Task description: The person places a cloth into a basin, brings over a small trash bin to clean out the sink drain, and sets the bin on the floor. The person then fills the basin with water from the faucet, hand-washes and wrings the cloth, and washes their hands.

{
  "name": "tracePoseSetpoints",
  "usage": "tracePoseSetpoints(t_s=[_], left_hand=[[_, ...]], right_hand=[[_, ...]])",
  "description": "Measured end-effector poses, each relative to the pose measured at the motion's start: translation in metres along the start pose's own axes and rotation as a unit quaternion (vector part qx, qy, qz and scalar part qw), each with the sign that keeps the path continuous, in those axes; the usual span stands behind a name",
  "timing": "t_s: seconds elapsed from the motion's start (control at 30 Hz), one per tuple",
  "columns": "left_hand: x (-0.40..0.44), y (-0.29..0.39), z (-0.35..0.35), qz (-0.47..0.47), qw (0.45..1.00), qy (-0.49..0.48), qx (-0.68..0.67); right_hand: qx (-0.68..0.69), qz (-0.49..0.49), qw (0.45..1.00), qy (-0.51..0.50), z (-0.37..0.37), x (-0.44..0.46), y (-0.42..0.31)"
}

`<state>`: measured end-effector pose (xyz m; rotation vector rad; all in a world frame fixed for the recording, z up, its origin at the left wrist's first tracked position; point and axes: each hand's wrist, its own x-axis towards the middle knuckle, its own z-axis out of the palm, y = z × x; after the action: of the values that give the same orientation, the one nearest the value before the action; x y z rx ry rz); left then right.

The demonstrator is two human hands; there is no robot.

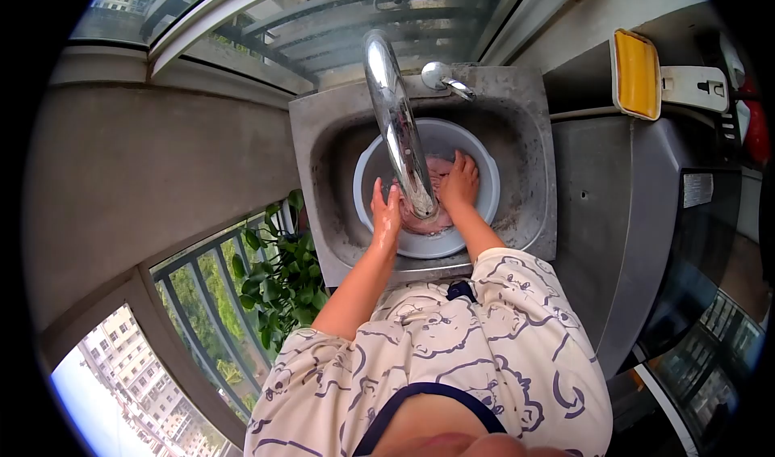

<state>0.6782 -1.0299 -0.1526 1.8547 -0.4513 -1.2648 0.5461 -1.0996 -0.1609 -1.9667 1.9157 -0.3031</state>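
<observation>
A light blue-grey plastic basin (361,184) sits in the sink, with wet pink cloth (437,169) and some water inside it. At the basin's left side, my left hand (387,215) is wet and open, its fingers pointing up and apart, holding nothing. My right hand (460,184) rests on the cloth's right part, fingers apart and slightly bent. Over the middle of the basin reaches a curved chrome faucet (395,118), which hides part of the cloth. I cannot make out whether water flows from its spout.
The grey stone sink (529,166) surrounds the basin, and a chrome tap handle (442,77) stands on its back ledge. A leafy plant (278,283) grows by the railing at left. To the right are a grey machine (658,215) and a yellow-faced brush or scrubber (636,73).
</observation>
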Motion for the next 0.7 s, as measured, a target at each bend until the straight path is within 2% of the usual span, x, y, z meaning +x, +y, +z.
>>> tracePoseSetpoints(t_s=[0.03,0.07,0.1,0.13,0.17,0.2,0.23,0.27,0.3,0.33,0.37,0.4,0.43,0.47,0.5,0.57,0.6,0.67,0.7], left_hand=[[-0.004,0.015,0.003,0.0,1.0,-0.001,0.001],[-0.017,0.046,0.007,-0.155,0.984,-0.02,-0.085],[-0.021,0.064,0.011,-0.303,0.937,-0.039,-0.169],[0.009,0.012,0.006,-0.263,0.917,-0.12,-0.274],[0.031,-0.027,0.004,-0.262,0.918,-0.124,-0.271],[0.049,-0.058,0.001,-0.231,0.915,-0.105,-0.315],[0.057,-0.071,0.001,-0.198,0.908,-0.084,-0.359],[0.04,-0.04,0.007,-0.197,0.908,-0.085,-0.359],[0.005,0.023,0.018,-0.273,0.912,-0.097,-0.29],[-0.015,0.058,0.024,-0.345,0.907,-0.108,-0.218],[-0.003,0.043,0.02,-0.344,0.906,-0.109,-0.22],[0.019,0.015,0.013,-0.345,0.867,-0.176,-0.313],[0.032,0.0,0.01,-0.341,0.815,-0.242,-0.4],[0.023,0.026,0.011,-0.292,0.782,-0.235,-0.499],[0.018,0.037,0.004,-0.313,0.767,-0.209,-0.521],[0.059,-0.045,0.005,-0.119,0.741,-0.391,-0.533],[0.051,-0.042,0.006,-0.122,0.742,-0.389,-0.532],[0.025,-0.005,0.019,-0.146,0.815,-0.3,-0.474],[0.011,0.018,0.027,-0.155,0.846,-0.253,-0.442]], right_hand=[[0.038,0.039,0.998,0.025,0.005,-0.002,-0.004],[-0.012,-0.017,0.994,-0.106,0.017,-0.011,-0.009],[-0.012,-0.017,0.994,-0.103,0.012,-0.01,-0.01],[-0.041,-0.066,0.978,-0.195,0.002,-0.005,-0.011],[-0.07,-0.112,0.949,-0.287,-0.005,-0.003,-0.009],[-0.14,-0.117,0.958,-0.22,-0.004,0.009,0.001],[-0.14,-0.115,0.959,-0.219,-0.003,0.01,-0.002],[-0.067,0.002,0.985,-0.16,-0.002,0.012,-0.01],[0.008,0.119,0.988,-0.098,-0.001,0.012,-0.019],[0.079,0.146,0.98,-0.111,-0.006,0.008,-0.032],[0.234,0.152,0.936,-0.215,0.033,0.004,-0.017],[0.379,0.154,0.858,-0.312,0.071,0.0,0.0],[0.345,0.121,0.875,-0.318,0.052,-0.006,-0.009],[0.311,0.087,0.89,-0.322,0.013,-0.013,-0.03],[0.327,0.008,0.91,-0.256,-0.028,-0.023,-0.052],[0.228,-0.116,0.959,-0.119,-0.058,-0.044,-0.082],[0.229,-0.113,0.959,-0.121,-0.057,-0.048,-0.08],[0.277,-0.005,0.959,-0.066,-0.052,-0.044,-0.075],[0.279,-0.008,0.958,-0.063,-0.052,-0.026,-0.068]])
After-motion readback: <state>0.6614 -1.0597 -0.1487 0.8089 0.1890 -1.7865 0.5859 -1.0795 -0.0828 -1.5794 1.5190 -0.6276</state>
